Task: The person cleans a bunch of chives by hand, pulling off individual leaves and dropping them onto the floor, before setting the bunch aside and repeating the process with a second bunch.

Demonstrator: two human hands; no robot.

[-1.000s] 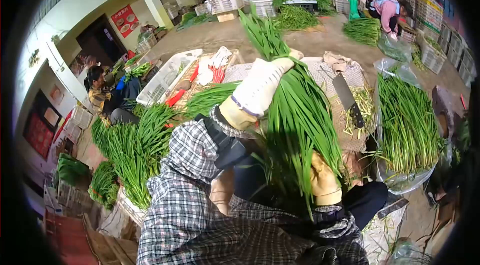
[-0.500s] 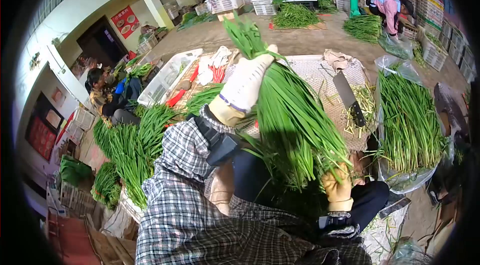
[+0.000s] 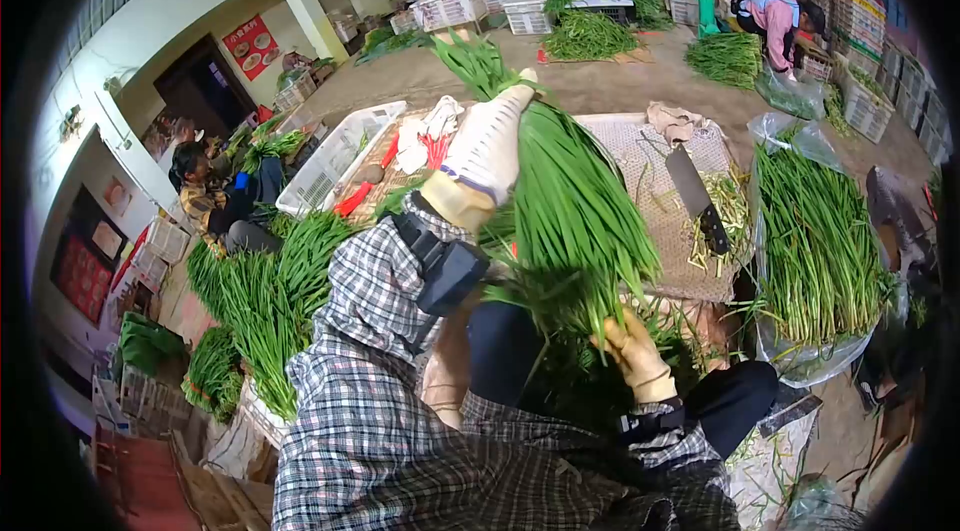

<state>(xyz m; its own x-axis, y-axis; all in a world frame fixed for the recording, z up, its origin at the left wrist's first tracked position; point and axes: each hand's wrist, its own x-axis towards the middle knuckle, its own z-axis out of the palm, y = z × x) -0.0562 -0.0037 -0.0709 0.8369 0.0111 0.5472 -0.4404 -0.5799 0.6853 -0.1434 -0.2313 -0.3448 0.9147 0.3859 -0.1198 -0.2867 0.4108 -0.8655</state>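
Note:
My left hand (image 3: 490, 141), in a white glove, grips a thick bundle of Chinese chives (image 3: 575, 206) near one end. The long flat green leaves hang down to the right. At their lower ends my right hand (image 3: 635, 359), in a yellowish glove, has its fingers closed on some leaf tips. Below the bundle lie dark, loose leaves, partly in shadow. A cleaver (image 3: 692, 193) with a black handle lies on the woven tray (image 3: 640, 141) to the right, beside cut stem ends (image 3: 722, 216).
A plastic bag of upright chives (image 3: 815, 241) stands at the right. More chives (image 3: 265, 296) are heaped on the left. A white crate (image 3: 340, 156), a red-and-white cloth (image 3: 430, 136) and a beige cloth (image 3: 677, 121) are beyond my hands. Other people work farther back.
My left hand has shifted slightly left and toward me with the bundle, which hangs more upright. My right hand has moved left along the leaf tips.

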